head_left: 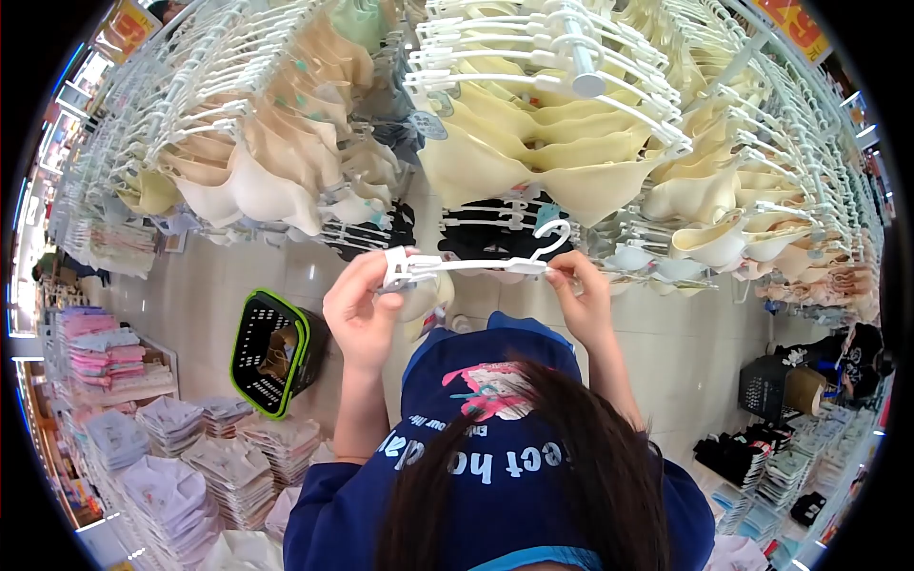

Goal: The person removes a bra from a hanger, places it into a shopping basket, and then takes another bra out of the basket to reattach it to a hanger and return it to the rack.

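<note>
In front of my chest I hold a white plastic hanger (476, 266) level, its hook pointing up and to the right. My left hand (364, 309) is closed around its left end, where a white strap or clip loops beside the fingers. The fingertips of my right hand (581, 293) pinch the hanger's right end. A pale garment hangs just below the left end, mostly hidden by the hanger and my hand. Just beyond my hands, a row of pale yellow bras (571, 181) hangs on white hangers from a metal rail (576, 57).
Beige bras (252, 186) hang to the left of the yellow row, and more bras (724, 238) to the right. A black basket with a green rim (303, 352) stands on the tiled floor. Folded clothes (171, 490) are stacked at lower left; a dark crate (762, 388) is at right.
</note>
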Demonstrator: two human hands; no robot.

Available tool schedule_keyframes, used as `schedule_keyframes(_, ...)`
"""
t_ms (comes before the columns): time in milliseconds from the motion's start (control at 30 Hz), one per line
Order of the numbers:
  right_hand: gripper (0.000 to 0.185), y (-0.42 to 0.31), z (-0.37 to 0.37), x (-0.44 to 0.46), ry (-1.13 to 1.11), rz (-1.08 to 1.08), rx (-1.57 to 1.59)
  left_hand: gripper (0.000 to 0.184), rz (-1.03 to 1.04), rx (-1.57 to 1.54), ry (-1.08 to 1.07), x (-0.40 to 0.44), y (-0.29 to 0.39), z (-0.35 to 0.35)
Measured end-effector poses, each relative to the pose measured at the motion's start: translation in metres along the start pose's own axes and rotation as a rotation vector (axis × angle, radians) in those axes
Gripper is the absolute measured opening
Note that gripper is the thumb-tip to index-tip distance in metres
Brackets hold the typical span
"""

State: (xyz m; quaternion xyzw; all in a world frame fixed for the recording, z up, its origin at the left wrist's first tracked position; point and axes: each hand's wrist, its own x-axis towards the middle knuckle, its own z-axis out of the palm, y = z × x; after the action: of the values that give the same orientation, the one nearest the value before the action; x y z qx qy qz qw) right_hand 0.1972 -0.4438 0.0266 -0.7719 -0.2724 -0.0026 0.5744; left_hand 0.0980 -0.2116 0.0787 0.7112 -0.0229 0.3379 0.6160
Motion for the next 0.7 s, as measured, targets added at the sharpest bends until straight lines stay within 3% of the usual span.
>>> schedule_keyframes(67, 0.006, 0.002, -0.002, 0.0, -0.02, 0.002, 0.019, 0.017, -0.09, 0.09, 0.068, -0.004, 0.003, 0.007)
schedule_keyframes(233, 0.022, 0.012, -0.003, -0.005, -0.02, 0.002, 0.004, 0.017, -0.129, 0.108, 0.059, -0.004, 0.003, 0.017)
schedule_keyframes(267, 0.034, 0.016, -0.002, -0.007, 0.119, -0.05, -0.009, 0.017, -0.119, 0.129, 0.049, -0.005, 0.002, 0.018)
schedule_keyframes(300, 0.039, 0.017, 0.004, -0.008, 0.333, -0.058, 0.131, 0.017, -0.093, 0.161, 0.032, -0.004, 0.001, 0.019)
schedule_keyframes(367, 0.043, 0.012, 0.008, -0.008, 0.512, -0.131, 0.251, 0.018, -0.042, 0.224, -0.011, -0.004, 0.001, 0.025)
schedule_keyframes(467, 0.045, -0.01, 0.008, 0.008, 0.227, -0.388, 0.024, 0.017, 0.05, 0.336, -0.028, -0.007, -0.003, 0.036)
schedule_keyframes(567, 0.047, -0.027, 0.03, 0.018, -0.11, -0.301, 0.206, 0.018, 0.063, 0.35, -0.057, -0.01, -0.003, 0.046)
schedule_keyframes(700, 0.034, -0.034, 0.037, 0.018, -0.17, -0.318, 0.085, 0.017, 0.03, 0.339, -0.064, -0.014, -0.005, 0.05)
